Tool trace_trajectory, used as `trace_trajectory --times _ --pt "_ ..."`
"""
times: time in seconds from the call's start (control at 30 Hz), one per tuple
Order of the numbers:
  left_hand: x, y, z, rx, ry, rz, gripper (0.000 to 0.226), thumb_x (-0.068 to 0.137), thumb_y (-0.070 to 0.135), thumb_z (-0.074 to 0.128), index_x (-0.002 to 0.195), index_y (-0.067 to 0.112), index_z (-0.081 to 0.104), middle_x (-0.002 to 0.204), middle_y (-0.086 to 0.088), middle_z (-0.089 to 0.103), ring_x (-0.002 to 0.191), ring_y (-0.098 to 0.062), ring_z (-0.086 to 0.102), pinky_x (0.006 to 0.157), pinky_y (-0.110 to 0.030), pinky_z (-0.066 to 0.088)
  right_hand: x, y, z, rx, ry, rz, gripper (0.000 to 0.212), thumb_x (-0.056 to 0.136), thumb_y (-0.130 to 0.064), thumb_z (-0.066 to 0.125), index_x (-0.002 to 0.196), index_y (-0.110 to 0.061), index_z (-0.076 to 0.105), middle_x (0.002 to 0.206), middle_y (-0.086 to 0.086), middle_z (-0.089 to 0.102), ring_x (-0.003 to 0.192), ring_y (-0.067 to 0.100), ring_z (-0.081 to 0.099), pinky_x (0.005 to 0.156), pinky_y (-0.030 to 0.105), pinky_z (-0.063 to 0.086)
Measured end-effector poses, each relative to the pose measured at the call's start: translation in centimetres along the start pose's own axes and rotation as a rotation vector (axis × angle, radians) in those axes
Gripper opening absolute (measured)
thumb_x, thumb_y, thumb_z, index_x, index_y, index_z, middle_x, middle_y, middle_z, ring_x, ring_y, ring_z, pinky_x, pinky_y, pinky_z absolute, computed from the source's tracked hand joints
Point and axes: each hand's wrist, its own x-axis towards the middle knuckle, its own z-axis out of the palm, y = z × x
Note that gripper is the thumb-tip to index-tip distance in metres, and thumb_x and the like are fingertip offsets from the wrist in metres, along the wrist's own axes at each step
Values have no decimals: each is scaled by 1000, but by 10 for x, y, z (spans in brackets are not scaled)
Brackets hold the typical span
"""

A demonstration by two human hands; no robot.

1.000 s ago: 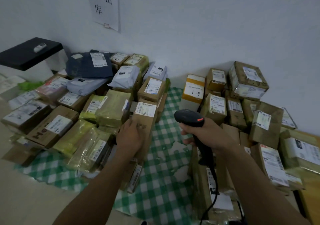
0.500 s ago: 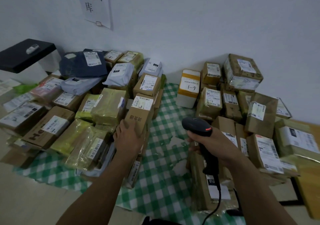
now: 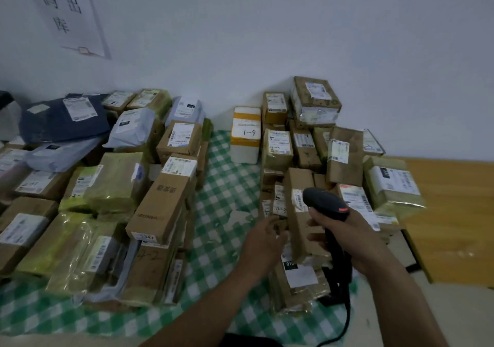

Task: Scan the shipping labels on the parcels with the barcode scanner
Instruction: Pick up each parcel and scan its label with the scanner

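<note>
I log: black scanner (image 3: pixel 324 203), red button on top, handle down, gripped in right hand (image 3: pixel 352 229). Parcels (image 3: pixel 160 205) brown and grey, two heaps, white labels (image 3: pixel 181 135) mostly up.

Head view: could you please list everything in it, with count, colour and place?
checked cloth: one, green-white, under both piles.
left pile of parcels: many, brown boxes plus yellow-green, grey and dark blue bags, left on cloth.
right pile of parcels: many, mostly brown, right on cloth.
foam box: one, white with yellow tape, left edge of right pile.
paper sign: one, white, upper left on wall.
wooden surface: one, light brown, far right.
barcode scanner: one, black, in right hand.
cable: one, black, hanging below scanner.
left hand: one, at right pile's near edge; grip blurred.
right hand: one, fingers curled round scanner handle.
</note>
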Motion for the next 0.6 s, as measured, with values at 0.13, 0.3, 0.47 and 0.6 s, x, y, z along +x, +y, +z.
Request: trace_trajectory --times 0.13,0.3,0.47,0.6 --pt "20 15 41 -95 -104 10 49 93 27 76 137 31 56 123 13 68 115 -4 66 98 -33 57 -6 13 -25 23 70 12 22 91 -22 78 112 -19 70 88 11 78 75 33 77 68 41 54" --pt "24 12 62 -170 -180 -51 94 89 19 80 160 38 20 134 14 52 125 -13 55 103 -37 54 -7 38 -48 37 123 50 32 86 -24 84 115 -20 72 94 15 79 84 38 77 94 62 55" --pt "28 -15 66 -315 -150 -47 100 85 39 84 161 44 20 156 3 49 138 -17 52 108 -47 52 -2 60 -50 -32 169 8 28 88 -26 83 114 -25 72 84 2 75 79 25 72 62 34 57" --pt "19 -17 59 -527 -100 -54 54 101 23 65 149 38 46 142 5 62 125 -18 64 102 -47 56 7 73 -37 -33 130 20 34 87 -27 84 119 -27 71 94 -3 75 87 18 71 67 33 59"
